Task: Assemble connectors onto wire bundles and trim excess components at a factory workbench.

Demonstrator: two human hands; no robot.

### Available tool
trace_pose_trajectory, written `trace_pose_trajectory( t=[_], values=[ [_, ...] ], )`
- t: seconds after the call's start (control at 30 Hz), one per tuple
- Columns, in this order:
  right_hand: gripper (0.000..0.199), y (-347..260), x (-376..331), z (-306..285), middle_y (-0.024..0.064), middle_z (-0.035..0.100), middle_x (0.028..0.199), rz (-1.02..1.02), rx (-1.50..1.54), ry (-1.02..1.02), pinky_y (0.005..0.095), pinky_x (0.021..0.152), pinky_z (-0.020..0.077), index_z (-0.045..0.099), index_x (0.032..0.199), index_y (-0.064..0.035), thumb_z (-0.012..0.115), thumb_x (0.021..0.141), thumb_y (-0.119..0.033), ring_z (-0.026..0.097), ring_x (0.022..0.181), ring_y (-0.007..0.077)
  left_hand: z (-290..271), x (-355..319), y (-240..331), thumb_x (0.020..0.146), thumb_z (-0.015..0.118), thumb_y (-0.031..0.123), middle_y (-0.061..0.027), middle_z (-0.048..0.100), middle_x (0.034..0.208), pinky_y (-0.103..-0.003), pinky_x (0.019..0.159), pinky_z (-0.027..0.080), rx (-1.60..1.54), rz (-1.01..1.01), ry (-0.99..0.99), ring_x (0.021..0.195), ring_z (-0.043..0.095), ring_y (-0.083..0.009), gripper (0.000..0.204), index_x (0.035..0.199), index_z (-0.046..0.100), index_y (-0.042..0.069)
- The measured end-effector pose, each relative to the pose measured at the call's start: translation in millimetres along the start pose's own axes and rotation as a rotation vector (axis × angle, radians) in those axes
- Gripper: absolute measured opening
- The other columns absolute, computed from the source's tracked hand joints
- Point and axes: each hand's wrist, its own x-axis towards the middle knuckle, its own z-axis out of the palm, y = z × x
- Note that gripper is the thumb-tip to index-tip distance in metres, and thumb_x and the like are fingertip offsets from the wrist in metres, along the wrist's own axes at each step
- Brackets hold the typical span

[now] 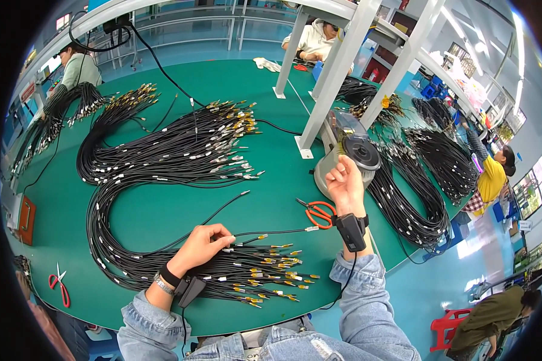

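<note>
My left hand point(203, 245) pinches a thin black cable point(265, 233) between thumb and fingers, above a bundle of black cables point(241, 277) with yellow and white tagged ends. The cable's white-tagged tip points right, toward my right wrist. My right hand point(345, 183) is raised with curled fingers in front of a grey tabletop machine point(326, 165) with a round black reel. Whatever those fingers may hold is too small to make out. Orange-handled pliers point(319, 213) lie just left of my right wrist.
Another cable bundle point(168, 144) curves across the green table point(271, 84). Red-handled scissors point(60, 286) lie at the left edge. White shelf posts point(337, 78) stand behind the machine. More cable bundles point(415, 198) lie to the right. Several people are around, one across the table.
</note>
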Motion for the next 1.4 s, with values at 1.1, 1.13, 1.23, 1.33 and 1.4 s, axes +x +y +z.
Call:
trace_pose_trajectory(
  t=[1.1,1.13,1.23,1.33,1.4],
  values=[
    [0.032,-34.1,-3.2,12.2,0.0059,0.061,0.083,-0.590,-0.536,-0.006,0.0276,0.070,0.0439,0.055,0.113,0.0014,0.054,0.090,-0.022,0.056,0.072,0.0122,-1.5,-2.6,5.9,0.086,0.061,0.015,-0.0013,0.062,0.073,-0.021,0.060,0.044,0.025,-0.021,0.022,0.066,0.055,-0.0058,0.016,0.086,0.063,-0.001],
    [0.035,-43.4,3.6,2.2,0.0083,0.062,0.087,-0.726,-0.834,0.067,0.0289,0.073,0.0441,0.054,0.115,0.0018,0.053,0.091,-0.023,0.056,0.079,0.0148,-0.5,-1.8,8.0,0.086,0.061,0.015,-0.0013,0.063,0.073,-0.021,0.060,0.044,0.033,-0.016,0.016,0.065,0.055,-0.0059,0.016,0.086,0.063,-0.001],
    [0.040,-61.2,20.5,-21.8,0.0130,0.063,0.096,-0.966,-1.434,0.223,0.0316,0.079,0.0445,0.051,0.120,0.0028,0.050,0.092,-0.024,0.058,0.092,0.0201,-0.1,-0.4,12.7,0.085,0.061,0.015,-0.0014,0.062,0.073,-0.021,0.059,0.044,0.043,-0.001,0.013,0.064,0.054,-0.0058,0.016,0.086,0.063,-0.001],
    [0.042,-62.4,18.9,-27.1,0.0161,0.063,0.097,-1.021,-1.852,0.114,0.0338,0.082,0.0440,0.049,0.123,0.0032,0.051,0.091,-0.024,0.058,0.093,0.0261,0.7,-1.0,13.6,0.085,0.062,0.015,-0.0021,0.063,0.073,-0.022,0.059,0.044,0.022,0.000,0.016,0.064,0.055,-0.0072,0.016,0.086,0.063,-0.001],
    [0.041,-65.2,18.2,-24.4,0.0149,0.063,0.097,-0.929,-1.749,0.080,0.0328,0.082,0.0437,0.050,0.122,0.0034,0.051,0.091,-0.024,0.058,0.093,0.0250,2.6,0.8,15.9,0.084,0.063,0.017,-0.0032,0.063,0.073,-0.024,0.058,0.044,-0.026,0.011,0.018,0.064,0.055,-0.0099,0.017,0.086,0.064,0.000]
  ],
)
